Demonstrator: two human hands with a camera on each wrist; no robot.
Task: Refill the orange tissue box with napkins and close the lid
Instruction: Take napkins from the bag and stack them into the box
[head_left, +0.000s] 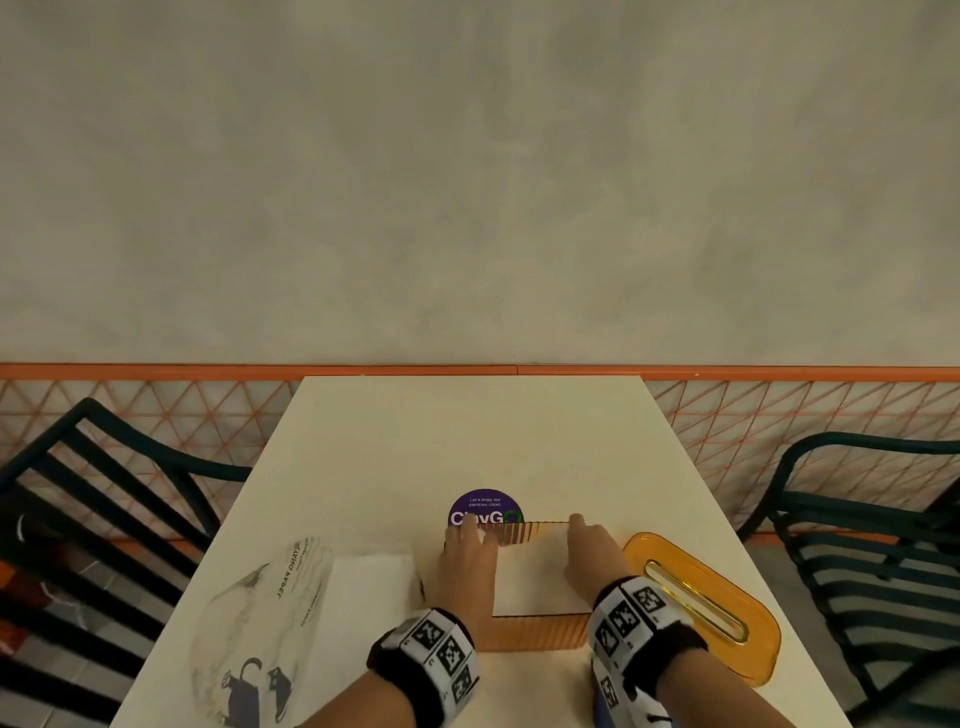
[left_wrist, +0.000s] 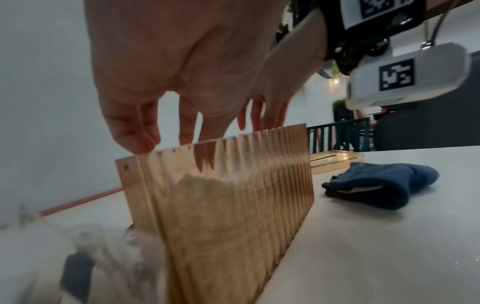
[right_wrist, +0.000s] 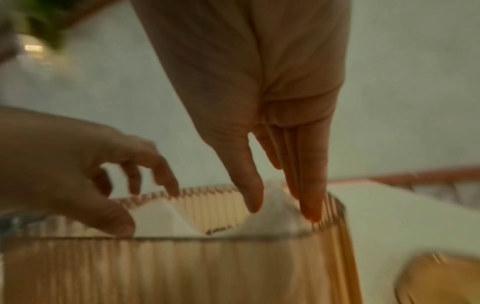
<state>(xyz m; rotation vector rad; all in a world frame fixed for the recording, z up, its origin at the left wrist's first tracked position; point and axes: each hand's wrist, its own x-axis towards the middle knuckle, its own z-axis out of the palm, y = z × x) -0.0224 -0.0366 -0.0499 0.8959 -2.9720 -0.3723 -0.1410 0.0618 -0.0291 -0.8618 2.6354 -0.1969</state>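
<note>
The orange ribbed tissue box (head_left: 530, 631) stands lidless on the white table (head_left: 467, 431), with white napkins (head_left: 535, 571) inside it. My left hand (head_left: 467, 545) reaches into the box's left end, its fingers (left_wrist: 135, 127) pointing straight down past the rim. At the right end, my right hand (head_left: 589, 551) does the same; its straight thumb and fingers (right_wrist: 309, 185) flank a raised napkin edge (right_wrist: 275, 205). The napkins dip in the middle. To the right of the box, the orange lid (head_left: 701, 603) lies flat with its slot up.
A clear printed plastic bag (head_left: 260, 623) with a white napkin stack (head_left: 363, 587) lies left of the box. A purple sticker (head_left: 485, 506) is behind it. A blue cloth (left_wrist: 381, 183) lies near the front edge. Dark chairs (head_left: 104, 493) flank the table.
</note>
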